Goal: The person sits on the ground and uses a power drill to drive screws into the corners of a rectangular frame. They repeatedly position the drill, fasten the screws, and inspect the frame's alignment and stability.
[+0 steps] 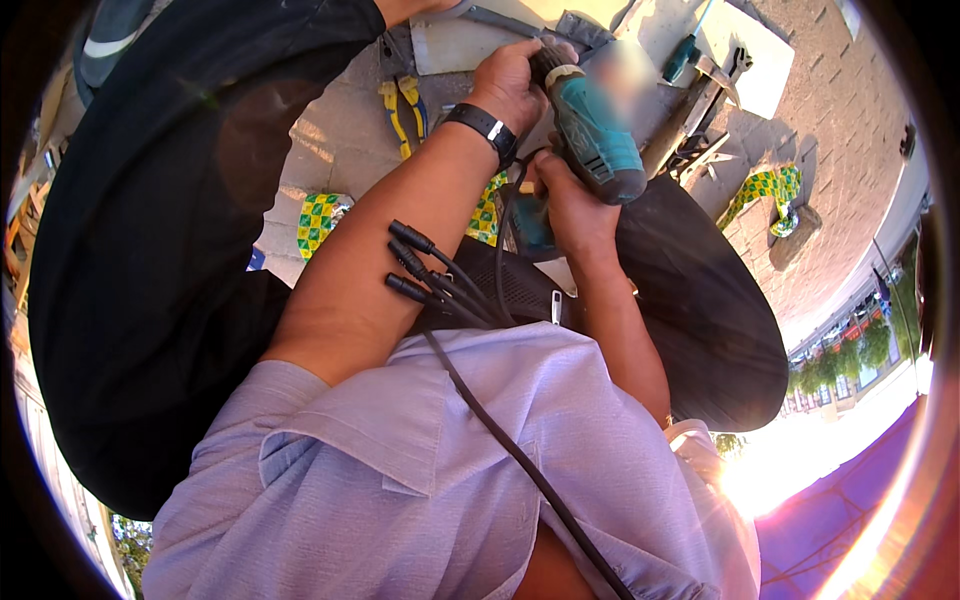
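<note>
A teal and black cordless drill (598, 135) lies across the space between my hands, its chuck toward the upper left. My right hand (577, 208) is closed around its grip, with the battery end showing below. My left hand (508, 85), a black watch on its wrist, is closed at the chuck (552, 62); some of its fingers are hidden behind it. Whether a bit sits in the chuck I cannot tell. Past the drill, a blurred patch covers part of the work surface.
Pliers with yellow and blue handles (405, 112) lie left of my left forearm. A teal-handled screwdriver (681, 58) and an adjustable wrench (738, 66) lie at the upper right. Green-yellow checkered strips (768, 192) rest on paving. Black cable plugs (410, 262) hang over my left forearm.
</note>
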The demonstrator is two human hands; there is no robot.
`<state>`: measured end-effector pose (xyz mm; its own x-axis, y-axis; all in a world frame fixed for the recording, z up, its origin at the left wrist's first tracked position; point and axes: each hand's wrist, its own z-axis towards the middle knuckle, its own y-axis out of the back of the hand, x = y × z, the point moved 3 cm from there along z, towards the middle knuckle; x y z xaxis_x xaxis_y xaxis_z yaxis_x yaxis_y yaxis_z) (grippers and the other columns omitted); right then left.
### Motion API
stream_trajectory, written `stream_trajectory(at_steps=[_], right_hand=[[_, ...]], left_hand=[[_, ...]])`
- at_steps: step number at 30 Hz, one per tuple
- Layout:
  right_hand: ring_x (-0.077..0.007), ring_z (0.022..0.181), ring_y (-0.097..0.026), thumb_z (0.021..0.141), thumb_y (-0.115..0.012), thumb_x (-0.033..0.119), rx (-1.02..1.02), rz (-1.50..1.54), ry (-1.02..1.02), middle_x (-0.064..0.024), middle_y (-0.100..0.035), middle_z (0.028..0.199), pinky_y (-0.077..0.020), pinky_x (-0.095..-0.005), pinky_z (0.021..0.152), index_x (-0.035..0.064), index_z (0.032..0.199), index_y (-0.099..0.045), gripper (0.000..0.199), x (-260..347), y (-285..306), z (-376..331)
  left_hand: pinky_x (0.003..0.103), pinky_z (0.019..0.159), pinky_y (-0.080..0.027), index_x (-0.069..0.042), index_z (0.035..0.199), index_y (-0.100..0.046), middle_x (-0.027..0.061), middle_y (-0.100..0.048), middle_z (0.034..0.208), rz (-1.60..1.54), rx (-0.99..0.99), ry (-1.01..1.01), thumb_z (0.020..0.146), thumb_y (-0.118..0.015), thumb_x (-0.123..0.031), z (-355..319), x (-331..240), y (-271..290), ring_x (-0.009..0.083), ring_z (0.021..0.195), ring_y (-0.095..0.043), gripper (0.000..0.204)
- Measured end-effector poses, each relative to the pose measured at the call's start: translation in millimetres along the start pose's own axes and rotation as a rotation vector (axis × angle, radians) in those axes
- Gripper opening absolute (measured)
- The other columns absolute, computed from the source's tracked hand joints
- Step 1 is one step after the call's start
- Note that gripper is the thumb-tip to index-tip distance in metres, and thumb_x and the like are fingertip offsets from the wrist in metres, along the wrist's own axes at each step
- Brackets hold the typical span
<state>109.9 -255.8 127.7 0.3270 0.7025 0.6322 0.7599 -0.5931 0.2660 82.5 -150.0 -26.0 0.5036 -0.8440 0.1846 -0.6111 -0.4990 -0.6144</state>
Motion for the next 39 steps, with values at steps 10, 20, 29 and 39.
stream_trajectory(at_steps=[10,20,29,39], right_hand=[[-0.0126,0.079,-0.065,0.080,-0.071,0.002,-0.021,-0.033,0.015,-0.0061,-0.069,0.096,-0.0548,-0.0302,0.070,0.0006,0.122,-0.062,0.042,-2,-1,1],[-0.0193,0.097,-0.068,0.084,-0.069,0.006,0.025,-0.079,0.082,-0.0097,-0.071,0.107,-0.0549,-0.0355,0.085,0.0002,0.120,-0.063,0.038,2,-2,5],[-0.0239,0.103,-0.070,0.089,-0.071,0.013,-0.065,-0.121,0.141,-0.0123,-0.072,0.110,-0.0540,-0.0397,0.090,0.0005,0.121,-0.064,0.035,5,-7,3],[-0.0251,0.106,-0.069,0.089,-0.069,0.008,0.001,-0.147,0.120,-0.0146,-0.071,0.114,-0.0540,-0.0391,0.091,-0.0009,0.123,-0.059,0.037,10,-4,10]], left_hand=[[0.046,0.090,-0.058,0.004,0.114,-0.059,0.0184,-0.069,0.103,0.074,0.014,0.018,0.104,-0.047,-0.020,-6,0,-2,0.0318,0.095,-0.069,0.028],[0.039,0.079,-0.061,-0.002,0.114,-0.066,0.0147,-0.073,0.099,0.410,0.020,0.229,0.096,-0.070,-0.043,-77,9,-75,0.0242,0.085,-0.073,0.045],[0.037,0.069,-0.062,0.002,0.112,-0.067,0.0163,-0.074,0.094,0.679,-0.110,0.172,0.091,-0.074,-0.022,-94,11,-89,0.0250,0.074,-0.074,0.032],[0.041,0.069,-0.063,0.002,0.110,-0.066,0.0192,-0.072,0.096,0.584,-0.103,0.188,0.090,-0.071,-0.019,-90,6,-94,0.0291,0.073,-0.074,0.029]])
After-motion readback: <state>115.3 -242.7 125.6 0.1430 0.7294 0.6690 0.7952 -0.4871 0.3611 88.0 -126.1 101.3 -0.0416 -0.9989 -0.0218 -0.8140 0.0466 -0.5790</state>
